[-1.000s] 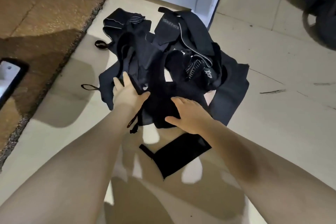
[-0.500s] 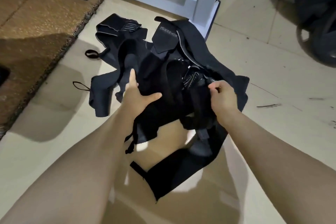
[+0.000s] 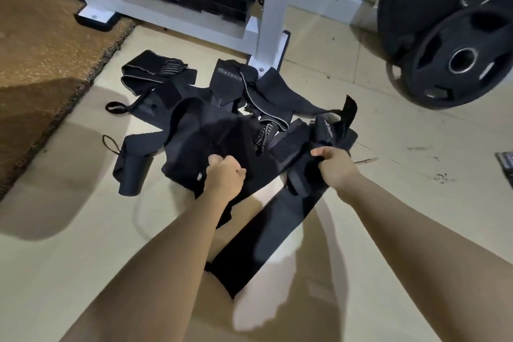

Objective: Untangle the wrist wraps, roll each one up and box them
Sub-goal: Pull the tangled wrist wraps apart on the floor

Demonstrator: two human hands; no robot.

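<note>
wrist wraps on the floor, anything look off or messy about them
Yes: the wrist wraps lie in one knotted black heap on the tile floor, straps crossing and thumb loops sticking out at the left, none rolled. The left hand and right hand each grip a strap. No box is in view.

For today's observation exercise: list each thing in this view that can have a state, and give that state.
Wrist wraps: tangled in a pile on the floor, none rolled.
Long wrap: partly pulled out toward the person.
Left hand: grips the pile.
Right hand: grips the long wrap.
Weight plates: leaning upright.
</note>
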